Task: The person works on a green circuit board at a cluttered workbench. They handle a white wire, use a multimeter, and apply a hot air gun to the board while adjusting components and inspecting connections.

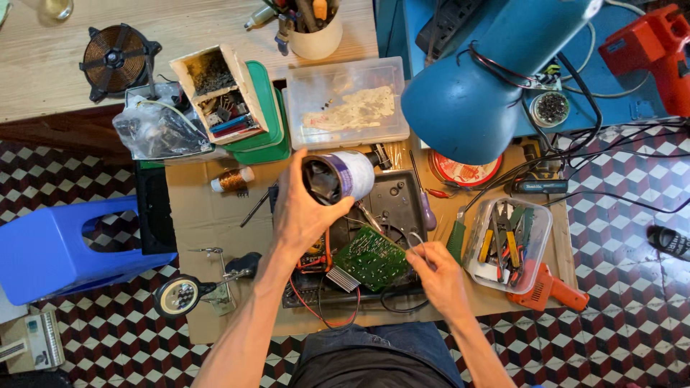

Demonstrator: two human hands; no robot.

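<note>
From the head camera I see my left hand point(302, 212) clamped round a grey cylinder point(338, 177), its long axis level, above the green circuit board point(371, 257) mid-table; right hand point(435, 276) pinches tweezers point(415, 241) just right of it.

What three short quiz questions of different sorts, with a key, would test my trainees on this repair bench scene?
1. True or false: the left hand holds a cylindrical can with its open end towards the camera.
2. Which is nearest the right hand? A. the blue lamp B. the green circuit board C. the blue plastic stool
3. Fill in: the clear plastic tub at the right of the bench holds ____.

Key: 1 true; 2 B; 3 hand tools, pliers or cutters with coloured handles.
</note>
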